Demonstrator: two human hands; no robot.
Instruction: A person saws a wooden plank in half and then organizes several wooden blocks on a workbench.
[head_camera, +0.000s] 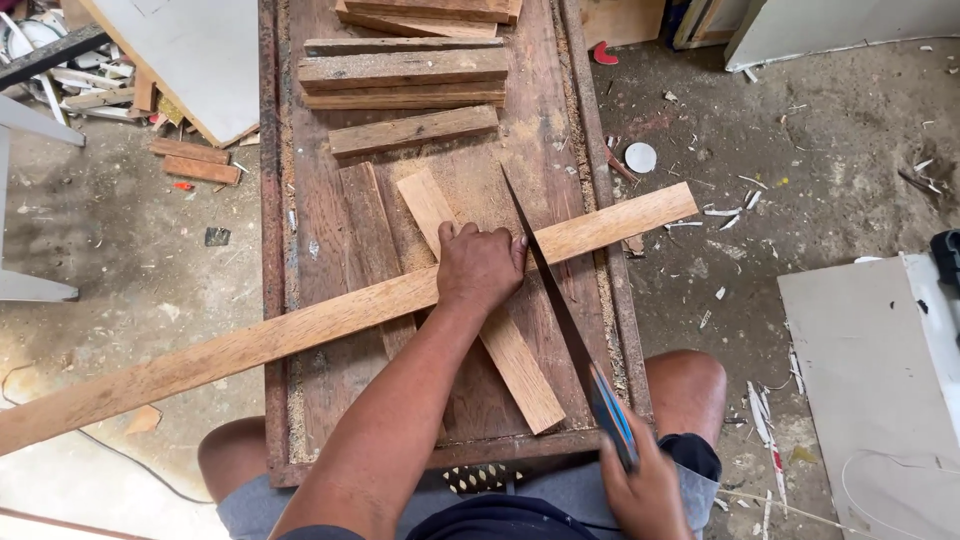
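My left hand presses flat on a long light wooden strip that runs diagonally across the workbench from lower left to upper right. Under the strip lies a shorter wooden piece, crossing it. My right hand grips the blue handle of a handsaw. The saw's blade meets the strip just to the right of my left thumb.
Several short wooden blocks lie at the far end of the bench amid sawdust. Scrap wood and debris litter the concrete floor at left. A grey board lies at right. My knees flank the bench's near end.
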